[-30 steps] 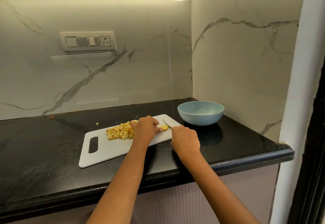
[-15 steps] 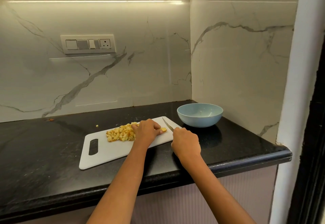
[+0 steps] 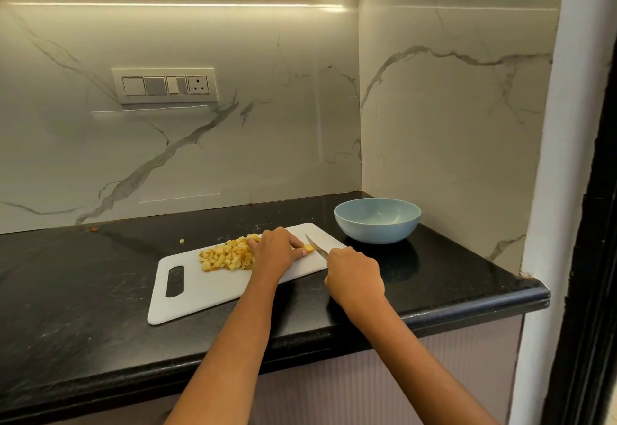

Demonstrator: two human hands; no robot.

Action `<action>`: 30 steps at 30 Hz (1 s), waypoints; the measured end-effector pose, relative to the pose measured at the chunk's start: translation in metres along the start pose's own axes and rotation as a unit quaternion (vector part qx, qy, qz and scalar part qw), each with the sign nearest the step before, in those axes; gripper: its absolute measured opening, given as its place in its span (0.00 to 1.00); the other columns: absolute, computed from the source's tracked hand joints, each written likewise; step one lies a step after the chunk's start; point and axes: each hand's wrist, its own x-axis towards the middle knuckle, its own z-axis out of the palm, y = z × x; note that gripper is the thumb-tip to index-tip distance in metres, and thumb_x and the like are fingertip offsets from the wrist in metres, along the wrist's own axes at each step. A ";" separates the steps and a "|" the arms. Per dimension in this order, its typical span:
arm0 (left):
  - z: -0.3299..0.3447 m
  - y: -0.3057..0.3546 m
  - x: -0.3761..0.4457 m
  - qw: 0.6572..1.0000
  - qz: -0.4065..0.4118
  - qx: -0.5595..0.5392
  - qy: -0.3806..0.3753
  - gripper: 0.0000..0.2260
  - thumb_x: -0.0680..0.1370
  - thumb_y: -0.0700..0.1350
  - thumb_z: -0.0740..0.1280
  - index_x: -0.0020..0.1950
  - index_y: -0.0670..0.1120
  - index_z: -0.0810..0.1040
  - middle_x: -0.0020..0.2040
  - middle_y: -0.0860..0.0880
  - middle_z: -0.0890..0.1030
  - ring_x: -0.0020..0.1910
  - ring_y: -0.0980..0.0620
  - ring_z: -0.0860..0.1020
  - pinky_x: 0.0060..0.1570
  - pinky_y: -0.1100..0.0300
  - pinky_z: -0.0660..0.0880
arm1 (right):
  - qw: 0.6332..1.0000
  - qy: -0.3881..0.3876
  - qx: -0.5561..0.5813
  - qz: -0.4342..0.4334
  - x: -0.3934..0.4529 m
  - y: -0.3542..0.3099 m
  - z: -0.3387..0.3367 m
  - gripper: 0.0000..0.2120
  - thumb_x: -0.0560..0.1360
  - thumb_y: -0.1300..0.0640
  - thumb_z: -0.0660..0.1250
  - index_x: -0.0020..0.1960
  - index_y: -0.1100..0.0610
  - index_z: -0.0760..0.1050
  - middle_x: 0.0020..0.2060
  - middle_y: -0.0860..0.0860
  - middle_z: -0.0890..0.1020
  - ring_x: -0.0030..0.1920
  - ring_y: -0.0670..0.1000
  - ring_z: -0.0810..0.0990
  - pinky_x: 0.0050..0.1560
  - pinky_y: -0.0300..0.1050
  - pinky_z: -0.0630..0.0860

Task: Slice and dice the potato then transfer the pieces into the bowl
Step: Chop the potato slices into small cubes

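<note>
A white cutting board (image 3: 213, 286) lies on the black counter (image 3: 83, 291). On it, the left hand (image 3: 275, 251) curls over the last uncut piece of potato (image 3: 309, 248), pinning it down near the board's 2 o'clock corner. The right hand (image 3: 354, 272) grasps a knife (image 3: 315, 246), its blade resting against that piece. A heap of diced potato (image 3: 227, 257) sits just at the left hand's 9 o'clock. The blue bowl (image 3: 377, 221) stands off the board at its 2 o'clock, holding no pieces yet
</note>
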 end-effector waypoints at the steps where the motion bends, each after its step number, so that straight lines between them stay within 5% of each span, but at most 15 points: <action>1: 0.000 0.000 0.000 1.000 -0.001 0.001 -0.001 0.11 0.76 0.53 0.67 0.56 0.53 0.81 0.61 0.52 0.78 0.65 0.48 0.68 0.67 0.47 0.57 | 1.000 0.000 -0.002 -0.001 -0.001 0.000 -0.001 0.13 0.80 0.58 0.58 0.63 0.59 0.70 0.54 0.56 0.78 0.51 0.53 0.79 0.49 0.43 0.73; 30: 0.004 -0.003 0.001 1.000 0.006 0.011 0.014 0.09 0.75 0.53 0.67 0.54 0.55 0.81 0.59 0.53 0.78 0.66 0.49 0.66 0.67 0.44 0.53 | 0.999 0.005 -0.038 -0.020 0.013 -0.010 0.004 0.13 0.81 0.63 0.55 0.64 0.62 0.70 0.57 0.57 0.77 0.55 0.55 0.78 0.50 0.45 0.74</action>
